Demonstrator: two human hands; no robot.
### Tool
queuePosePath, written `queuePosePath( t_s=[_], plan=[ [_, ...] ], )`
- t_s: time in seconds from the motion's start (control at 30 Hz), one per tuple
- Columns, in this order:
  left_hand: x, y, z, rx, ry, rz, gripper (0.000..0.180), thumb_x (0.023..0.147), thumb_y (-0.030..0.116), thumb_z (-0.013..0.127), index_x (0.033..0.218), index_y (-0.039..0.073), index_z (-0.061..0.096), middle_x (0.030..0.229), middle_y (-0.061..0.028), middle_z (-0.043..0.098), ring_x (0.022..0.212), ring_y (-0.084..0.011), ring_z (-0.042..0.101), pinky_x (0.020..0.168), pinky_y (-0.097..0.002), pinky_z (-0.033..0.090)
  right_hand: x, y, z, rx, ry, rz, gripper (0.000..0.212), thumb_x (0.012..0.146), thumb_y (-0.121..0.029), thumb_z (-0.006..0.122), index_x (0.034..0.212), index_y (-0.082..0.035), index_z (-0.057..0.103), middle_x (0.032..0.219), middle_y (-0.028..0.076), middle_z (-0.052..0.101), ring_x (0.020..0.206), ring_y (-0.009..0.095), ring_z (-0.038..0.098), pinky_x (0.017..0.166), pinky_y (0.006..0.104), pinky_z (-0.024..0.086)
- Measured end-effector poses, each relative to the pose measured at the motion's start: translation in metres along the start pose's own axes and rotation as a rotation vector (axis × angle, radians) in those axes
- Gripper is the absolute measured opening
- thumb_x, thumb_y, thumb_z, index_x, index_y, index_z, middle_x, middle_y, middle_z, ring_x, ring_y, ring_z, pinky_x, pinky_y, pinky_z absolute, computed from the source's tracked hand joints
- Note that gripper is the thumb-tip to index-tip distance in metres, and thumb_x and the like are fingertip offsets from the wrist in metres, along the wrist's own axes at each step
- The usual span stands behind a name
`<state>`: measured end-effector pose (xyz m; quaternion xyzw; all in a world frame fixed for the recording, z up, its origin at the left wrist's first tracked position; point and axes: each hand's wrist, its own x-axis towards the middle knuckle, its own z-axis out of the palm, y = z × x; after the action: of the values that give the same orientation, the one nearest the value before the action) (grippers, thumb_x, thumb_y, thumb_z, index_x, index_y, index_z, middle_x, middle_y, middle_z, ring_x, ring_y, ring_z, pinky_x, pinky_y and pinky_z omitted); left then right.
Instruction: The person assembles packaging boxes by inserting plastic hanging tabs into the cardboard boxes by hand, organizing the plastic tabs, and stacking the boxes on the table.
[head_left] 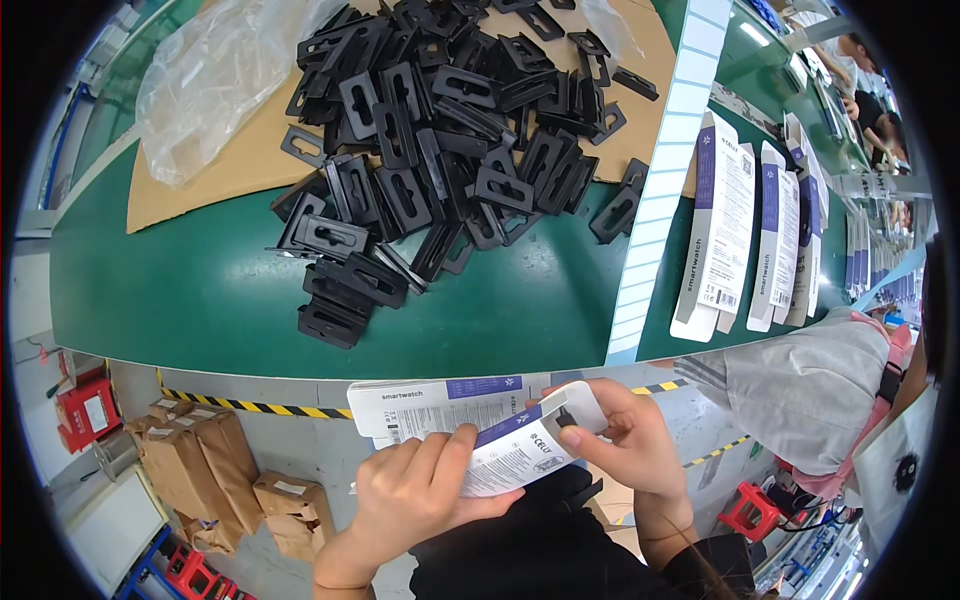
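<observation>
Two hands (430, 490), one white carton (480, 425)

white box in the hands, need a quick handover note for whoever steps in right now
Left hand: grips the white box from below, thumb on its front face.
Right hand: holds the box's open end, fingers at the flap, where a small black part shows.
Things: the box is held over the near edge of the green table. The pile of black plastic trays lies on cardboard further back. More white boxes stand upright to the right, past the pale strip.
Done: one box in hand, its end open.
Left: that end is not yet shut; many trays remain in the pile.
</observation>
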<state>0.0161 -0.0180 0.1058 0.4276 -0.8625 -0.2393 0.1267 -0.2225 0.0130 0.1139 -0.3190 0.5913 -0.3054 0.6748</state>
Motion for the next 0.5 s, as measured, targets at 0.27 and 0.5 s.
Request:
queuePosePath(
  t_s=[0.27, 0.5],
  plan=[
    [-0.003, 0.0, 0.007, 0.062, 0.029, -0.003, 0.069, 0.063, 0.059, 0.085, 0.089, 0.0, 0.062, 0.066, -0.0042, 0.06, 0.049, -0.0181, 0.061, 0.045, -0.0291, 0.048, 0.009, 0.0, 0.017, -0.53, 0.214, -0.389, 0.028, 0.087, -0.003, 0.066, 0.115, -0.003, 0.065, 0.099, 0.007, 0.06, 0.094, 0.019, 0.058, 0.085, 0.0299, 0.047],
    [0.001, -0.006, 0.0, -0.109, 0.097, 0.005, 0.063, 0.066, 0.056, 0.085, 0.082, 0.0, 0.059, 0.059, -0.0009, 0.05, 0.043, -0.0157, 0.055, 0.041, -0.0276, 0.046, 0.007, 0.016, 0.014, -0.246, 0.222, -0.501, 0.044, 0.087, -0.01, 0.071, 0.127, -0.002, 0.054, 0.103, 0.01, 0.05, 0.093, 0.021, 0.053, 0.084, 0.0318, 0.045]
  ],
)
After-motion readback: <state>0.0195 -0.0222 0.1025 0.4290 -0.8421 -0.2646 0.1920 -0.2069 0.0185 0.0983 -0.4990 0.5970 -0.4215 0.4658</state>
